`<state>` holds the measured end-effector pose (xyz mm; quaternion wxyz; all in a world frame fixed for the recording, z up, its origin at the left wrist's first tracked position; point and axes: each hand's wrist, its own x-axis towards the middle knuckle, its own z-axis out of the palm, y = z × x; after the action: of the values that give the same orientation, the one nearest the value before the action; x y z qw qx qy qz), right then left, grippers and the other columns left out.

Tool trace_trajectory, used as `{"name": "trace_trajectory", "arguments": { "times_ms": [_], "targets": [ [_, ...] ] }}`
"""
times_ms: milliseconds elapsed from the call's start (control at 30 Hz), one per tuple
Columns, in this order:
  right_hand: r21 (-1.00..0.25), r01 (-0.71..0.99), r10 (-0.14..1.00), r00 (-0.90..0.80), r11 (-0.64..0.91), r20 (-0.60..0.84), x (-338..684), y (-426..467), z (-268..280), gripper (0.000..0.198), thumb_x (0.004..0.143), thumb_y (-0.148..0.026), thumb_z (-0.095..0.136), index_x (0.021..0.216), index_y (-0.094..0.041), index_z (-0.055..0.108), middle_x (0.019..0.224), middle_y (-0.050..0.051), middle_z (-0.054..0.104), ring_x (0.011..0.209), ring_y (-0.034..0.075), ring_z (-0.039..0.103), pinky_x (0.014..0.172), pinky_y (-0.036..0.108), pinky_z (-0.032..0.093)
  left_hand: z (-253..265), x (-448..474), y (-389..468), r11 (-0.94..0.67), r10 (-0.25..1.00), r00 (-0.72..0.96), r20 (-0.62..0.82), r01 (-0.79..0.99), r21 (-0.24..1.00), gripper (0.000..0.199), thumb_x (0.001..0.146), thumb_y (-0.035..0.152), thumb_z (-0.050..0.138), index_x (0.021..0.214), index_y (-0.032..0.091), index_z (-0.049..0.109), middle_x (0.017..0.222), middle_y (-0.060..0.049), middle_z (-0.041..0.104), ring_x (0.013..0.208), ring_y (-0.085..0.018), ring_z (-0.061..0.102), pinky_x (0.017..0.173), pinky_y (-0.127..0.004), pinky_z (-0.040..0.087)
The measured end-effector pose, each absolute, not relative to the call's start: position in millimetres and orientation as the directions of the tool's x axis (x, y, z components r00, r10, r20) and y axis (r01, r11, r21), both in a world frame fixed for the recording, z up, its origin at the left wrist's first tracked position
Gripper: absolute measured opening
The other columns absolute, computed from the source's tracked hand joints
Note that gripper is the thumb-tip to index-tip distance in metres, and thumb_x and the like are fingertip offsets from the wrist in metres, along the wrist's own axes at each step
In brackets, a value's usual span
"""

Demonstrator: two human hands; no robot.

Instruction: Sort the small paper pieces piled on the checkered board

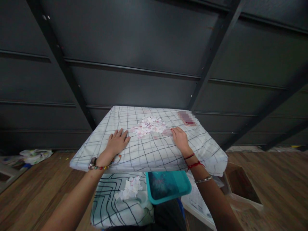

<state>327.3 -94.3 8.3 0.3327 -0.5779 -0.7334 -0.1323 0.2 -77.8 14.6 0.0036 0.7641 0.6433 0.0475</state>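
Note:
On a table under a white checked cloth [144, 154] lies a heap of small white and pink paper-like pieces [150, 125]. My left hand [117, 142] rests palm down on the cloth, left of the heap, fingers spread and holding nothing. At the heap's right edge, my right hand [180, 138] pinches a small pinkish, see-through piece [166, 132]; its exact kind is too small to make out. More white pieces [132, 187] sit on a folded green and white checked cloth [108, 192] below the table edge. Beside them is a teal plastic tray [187, 186], partly under the table edge.
A blurred pinkish, phone-shaped object [187, 118] lies at the table's back right. An open cardboard box [243, 186] stands on the wooden floor [284, 179] to the right. Dark metal panels [139, 38] rise behind the table. A crumpled bag [36, 156] lies at far left.

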Motion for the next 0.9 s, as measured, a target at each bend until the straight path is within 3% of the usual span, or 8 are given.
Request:
{"name": "trace_trajectory", "arguments": {
  "times_ms": [433,600,767,900],
  "targets": [
    [-0.196,0.927,0.782,-0.143,0.321,0.607,327.0,-94.1,7.2,0.026,0.091,-0.017,0.041,0.092,-0.015,0.067,0.087,0.009,0.066,0.085,0.02,0.06,0.076,0.03,0.048,15.1,1.1,-78.3,-0.176,0.982,0.172,0.073,0.983,0.052,0.056,0.092,0.045,0.019,0.14,0.022,0.036,0.149,-0.01,0.03,0.136,-0.029,0.024,0.106,-0.049,0.024],
    [-0.214,0.882,0.753,-0.206,0.419,0.624,324.3,-95.3,8.3,0.026,0.091,-0.019,0.041,0.092,-0.015,0.067,0.087,0.008,0.067,0.084,0.019,0.061,0.077,0.03,0.048,14.4,0.5,-77.5,-0.174,0.983,0.17,0.07,0.984,0.049,0.057,0.092,0.046,0.019,0.14,0.022,0.036,0.149,-0.01,0.03,0.136,-0.03,0.024,0.106,-0.049,0.024],
    [-0.219,0.906,0.753,-0.145,0.362,0.642,319.6,-94.6,11.6,0.027,0.092,-0.019,0.04,0.095,-0.016,0.067,0.088,0.008,0.067,0.085,0.019,0.061,0.077,0.031,0.049,13.3,0.3,-77.1,-0.174,0.982,0.17,0.078,0.983,0.056,0.057,0.092,0.047,0.019,0.14,0.022,0.036,0.149,-0.01,0.03,0.137,-0.029,0.023,0.106,-0.049,0.023],
    [-0.194,0.9,0.767,-0.2,0.389,0.609,317.8,-94.0,11.2,0.025,0.091,-0.018,0.042,0.092,-0.016,0.067,0.086,0.008,0.066,0.085,0.019,0.061,0.076,0.03,0.049,13.0,0.0,-76.9,-0.175,0.982,0.17,0.077,0.982,0.067,0.058,0.092,0.048,0.019,0.141,0.021,0.036,0.149,-0.011,0.029,0.136,-0.03,0.023,0.106,-0.05,0.023]
  ]
}}
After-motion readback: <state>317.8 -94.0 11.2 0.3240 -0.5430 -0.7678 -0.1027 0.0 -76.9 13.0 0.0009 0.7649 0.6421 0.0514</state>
